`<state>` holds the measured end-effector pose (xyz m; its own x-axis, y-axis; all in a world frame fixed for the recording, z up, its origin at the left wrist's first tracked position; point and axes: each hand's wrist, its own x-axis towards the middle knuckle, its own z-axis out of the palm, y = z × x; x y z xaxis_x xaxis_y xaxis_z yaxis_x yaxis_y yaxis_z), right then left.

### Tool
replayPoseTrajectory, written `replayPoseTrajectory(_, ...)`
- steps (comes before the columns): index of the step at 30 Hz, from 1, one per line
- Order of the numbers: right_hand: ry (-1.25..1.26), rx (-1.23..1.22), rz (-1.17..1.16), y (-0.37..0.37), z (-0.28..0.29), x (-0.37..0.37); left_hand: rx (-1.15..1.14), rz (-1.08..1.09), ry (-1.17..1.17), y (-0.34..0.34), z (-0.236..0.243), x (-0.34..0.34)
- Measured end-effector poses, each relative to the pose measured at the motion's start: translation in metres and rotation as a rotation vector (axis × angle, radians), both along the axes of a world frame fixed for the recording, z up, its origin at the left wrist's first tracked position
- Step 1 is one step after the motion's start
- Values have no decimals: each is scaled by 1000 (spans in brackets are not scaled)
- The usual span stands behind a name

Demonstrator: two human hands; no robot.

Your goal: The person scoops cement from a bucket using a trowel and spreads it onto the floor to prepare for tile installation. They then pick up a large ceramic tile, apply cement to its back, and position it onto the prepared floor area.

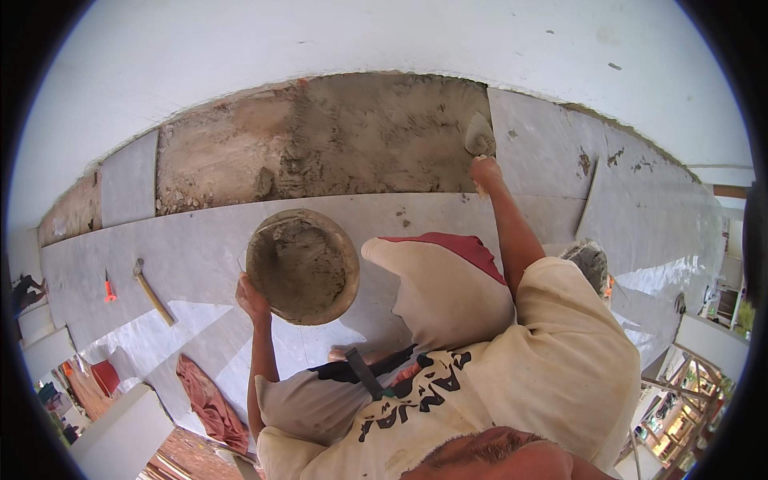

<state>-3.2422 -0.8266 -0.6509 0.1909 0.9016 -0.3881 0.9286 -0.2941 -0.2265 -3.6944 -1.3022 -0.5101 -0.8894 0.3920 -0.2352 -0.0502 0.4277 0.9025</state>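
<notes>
My left hand (254, 298) grips the side of a round bucket (347, 268) with wet grey mortar (292, 264) inside, held low over the tiles at centre left. My right hand (485, 172) is closed on the handle of a trowel (480, 132), whose mortar-smeared blade lies at the right end of a bed of wet mortar (384, 136), against the edge of a pale grey tile (536, 144). The bed's left part is rough, bare screed (216, 152), bordered by another tile (128, 180).
A white wall (384, 36) runs along the far side. On the tiled floor (120, 252) lie a hammer (156, 296), an orange-handled tool (109, 290) and a red cloth (212, 400). A mortar-caked object (588, 264) sits by my right side. Part of a person (26, 292) shows at far left.
</notes>
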Motion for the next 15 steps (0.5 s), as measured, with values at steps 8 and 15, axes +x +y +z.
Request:
replayPoseTrajectory(8, 462, -194, -170, -43, 42, -26, -77, -17, 106, -23, -1, -8)
replayPoseTrajectory(15, 1167, -129, -679, -75, 77, -55, -52, 6, 136, -14, 0, -5)
